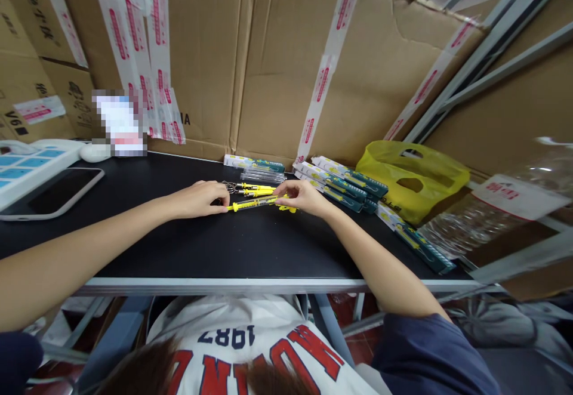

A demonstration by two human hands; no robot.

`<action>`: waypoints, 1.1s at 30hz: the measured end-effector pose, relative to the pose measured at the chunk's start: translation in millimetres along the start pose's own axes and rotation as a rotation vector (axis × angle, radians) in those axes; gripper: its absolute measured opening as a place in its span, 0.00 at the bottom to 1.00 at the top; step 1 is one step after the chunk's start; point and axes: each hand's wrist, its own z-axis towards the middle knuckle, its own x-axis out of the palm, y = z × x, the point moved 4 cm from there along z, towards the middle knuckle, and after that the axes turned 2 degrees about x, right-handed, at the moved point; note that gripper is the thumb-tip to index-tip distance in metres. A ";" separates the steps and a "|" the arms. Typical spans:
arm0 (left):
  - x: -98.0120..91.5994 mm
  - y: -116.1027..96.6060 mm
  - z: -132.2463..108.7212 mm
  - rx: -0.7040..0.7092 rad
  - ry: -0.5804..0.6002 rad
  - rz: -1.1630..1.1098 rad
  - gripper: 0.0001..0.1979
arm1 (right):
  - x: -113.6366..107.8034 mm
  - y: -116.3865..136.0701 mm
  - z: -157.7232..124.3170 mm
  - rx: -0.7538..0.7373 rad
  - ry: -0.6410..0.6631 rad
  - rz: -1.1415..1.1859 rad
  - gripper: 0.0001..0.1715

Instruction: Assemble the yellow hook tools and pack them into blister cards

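On the flat black bench (201, 246), the left hand (206, 198), at nine o'clock, and the right hand (307, 198), at three, are shown with fingers clamped on opposite ends of a slim yellow plastic-looking tube with clear barrel (254, 204). Light, stiff, possibly brittle handling is expected; the yellow ends are best gripped.

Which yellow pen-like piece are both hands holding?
The frontmost piece, between the left hand and right hand; the other pieces lie behind it.

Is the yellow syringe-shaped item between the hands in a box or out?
Out: the yellow syringe-shaped item shows bare, with no box around it, between the left hand and right hand.
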 end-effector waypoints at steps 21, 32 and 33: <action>1.7 -1.9 0.9 -0.232 0.005 -0.082 0.21 | -6.4 -3.4 1.0 0.037 -0.006 0.149 0.19; 12.5 4.3 2.3 -0.289 0.050 -0.172 0.12 | -7.9 -2.9 0.8 0.045 -0.023 0.178 0.17; 13.0 4.5 2.8 -0.300 0.041 -0.196 0.12 | -8.1 -2.7 0.8 0.045 -0.029 0.180 0.17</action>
